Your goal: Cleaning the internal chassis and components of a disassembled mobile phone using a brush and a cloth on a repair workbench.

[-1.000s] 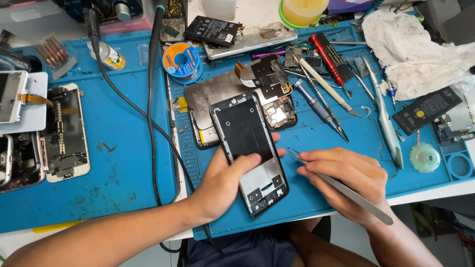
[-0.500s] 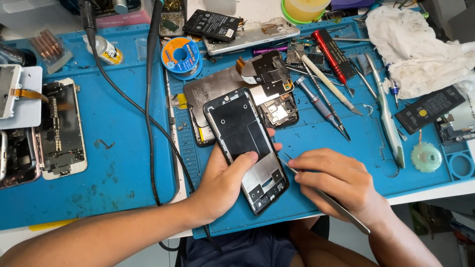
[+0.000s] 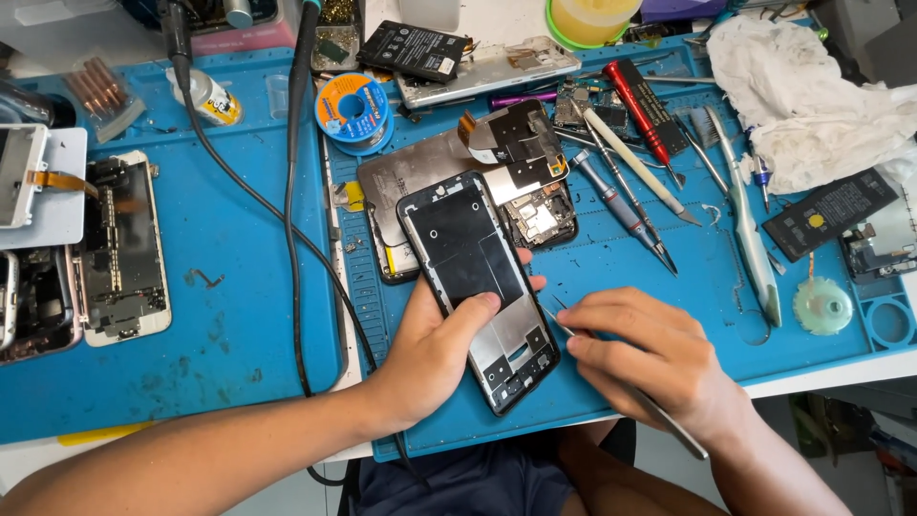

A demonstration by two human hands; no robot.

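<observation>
1. Blue repair mats (image 3: 239, 315) cover the bench I watch remotely, strewn with tools.
2. My left hand (image 3: 430, 354) grips a stripped phone frame (image 3: 478, 287), tilted up off the mat, thumb across its face, steadying it.
3. My right hand (image 3: 650, 358) pinches metal tweezers (image 3: 611, 373), tips just beside the frame's right edge.
4. Beyond my hands, a yellow tub (image 3: 587, 17); contents unclear.

left hand (image 3: 435, 349): grips phone frame (image 3: 478, 287) | right hand (image 3: 650, 358): pinches tweezers (image 3: 621, 382)
</observation>
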